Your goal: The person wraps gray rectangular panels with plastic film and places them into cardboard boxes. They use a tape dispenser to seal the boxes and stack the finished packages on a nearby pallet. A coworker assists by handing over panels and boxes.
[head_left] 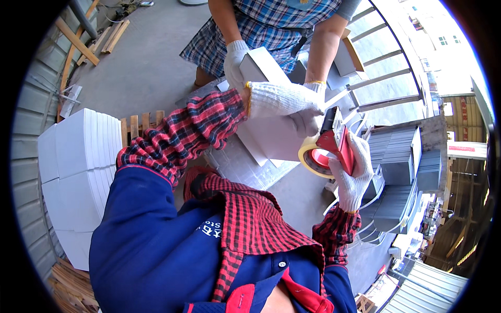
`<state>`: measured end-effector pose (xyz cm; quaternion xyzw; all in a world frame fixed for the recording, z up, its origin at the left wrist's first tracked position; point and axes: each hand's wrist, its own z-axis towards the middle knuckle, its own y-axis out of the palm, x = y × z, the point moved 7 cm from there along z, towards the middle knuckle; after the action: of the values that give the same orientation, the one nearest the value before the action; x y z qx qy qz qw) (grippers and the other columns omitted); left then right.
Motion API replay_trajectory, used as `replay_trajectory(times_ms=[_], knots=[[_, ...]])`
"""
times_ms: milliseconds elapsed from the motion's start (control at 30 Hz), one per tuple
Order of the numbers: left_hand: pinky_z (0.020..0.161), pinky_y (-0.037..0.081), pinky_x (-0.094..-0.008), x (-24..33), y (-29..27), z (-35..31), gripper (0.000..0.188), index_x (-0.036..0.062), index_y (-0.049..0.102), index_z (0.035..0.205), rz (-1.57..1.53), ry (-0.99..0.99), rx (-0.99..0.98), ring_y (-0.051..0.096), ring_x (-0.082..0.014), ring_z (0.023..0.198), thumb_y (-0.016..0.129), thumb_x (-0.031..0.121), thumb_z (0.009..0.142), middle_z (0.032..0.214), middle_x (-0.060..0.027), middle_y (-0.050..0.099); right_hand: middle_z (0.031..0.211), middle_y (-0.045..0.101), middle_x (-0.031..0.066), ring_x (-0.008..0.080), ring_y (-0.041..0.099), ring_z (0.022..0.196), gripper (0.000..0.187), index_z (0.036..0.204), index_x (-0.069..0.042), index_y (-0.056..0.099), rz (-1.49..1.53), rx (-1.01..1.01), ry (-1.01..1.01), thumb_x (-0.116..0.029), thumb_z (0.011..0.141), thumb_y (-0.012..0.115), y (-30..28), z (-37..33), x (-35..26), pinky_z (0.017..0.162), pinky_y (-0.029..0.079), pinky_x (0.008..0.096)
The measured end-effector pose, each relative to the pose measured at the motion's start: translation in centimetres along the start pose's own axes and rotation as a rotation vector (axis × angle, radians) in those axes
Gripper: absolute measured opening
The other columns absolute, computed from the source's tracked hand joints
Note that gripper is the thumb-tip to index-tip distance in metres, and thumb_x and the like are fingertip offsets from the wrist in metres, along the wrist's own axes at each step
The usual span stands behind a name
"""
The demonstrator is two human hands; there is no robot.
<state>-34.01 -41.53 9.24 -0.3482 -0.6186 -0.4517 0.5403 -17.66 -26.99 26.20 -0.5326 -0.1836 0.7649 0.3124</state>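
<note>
Between me and a co-worker is a pale grey-white carton (276, 136), its panels partly hidden by our hands. My left hand (276, 99), in a white knitted glove, reaches across it; the fingers bend down over its edge, gripping it. In my gloved right hand (356, 175) is a red tape dispenser (343, 148) with a black top part, held beside the carton's right end. A roll of yellowish tape (308, 156) sits on the dispenser. Opposite, the co-worker's gloved hand (235, 61) steadies the carton's far left side; their other glove is close to my left fingertips.
Stacked white cartons (83, 141) stand at my left by a corrugated wall. Grey flat-sided cartons (394, 156) are piled at the right near a metal rail frame (386, 68). A worktable (245, 169) lies under the carton. Wooden planks (116, 35) rest on the floor at the far left.
</note>
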Motion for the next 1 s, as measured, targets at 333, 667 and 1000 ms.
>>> replay_trajectory(times_ms=[333,667,1000], knots=[[0.111,0.038,-0.0391,6.7,4.0,-2.4,0.038,0.0099,0.052,0.138,0.797,0.351,0.392,0.050,-0.0277,0.129,0.049,0.019,0.102,0.139,-0.0122,0.051,0.111,0.062,0.0166,0.0321,0.063,0.102,0.055,0.122,-0.007,0.065,-0.231,-0.003,-0.130,-0.007,0.069,0.078,0.3,1.2,-1.6,0.085,0.054,0.0390],[0.095,0.052,-0.0395,12.1,-8.7,-10.1,0.024,0.0156,0.057,0.121,0.609,0.115,0.794,0.059,-0.0250,0.114,0.058,0.025,0.098,0.117,-0.0108,0.061,0.102,0.063,0.0150,0.0303,0.066,0.089,0.051,0.116,-0.006,0.070,-0.361,-0.184,-0.018,-0.006,0.065,0.076,-1.4,1.3,-3.7,0.075,0.055,0.0357],[0.093,0.050,-0.0431,5.1,-14.2,-7.0,0.019,0.0129,0.052,0.116,1.029,-0.269,0.676,0.063,-0.0317,0.108,0.044,0.024,0.103,0.112,-0.0156,0.064,0.104,0.063,0.0150,0.0305,0.068,0.089,0.049,0.119,-0.012,0.068,-0.595,-0.296,-0.103,-0.011,0.070,0.077,4.0,4.2,-3.5,0.070,0.059,0.0365]])
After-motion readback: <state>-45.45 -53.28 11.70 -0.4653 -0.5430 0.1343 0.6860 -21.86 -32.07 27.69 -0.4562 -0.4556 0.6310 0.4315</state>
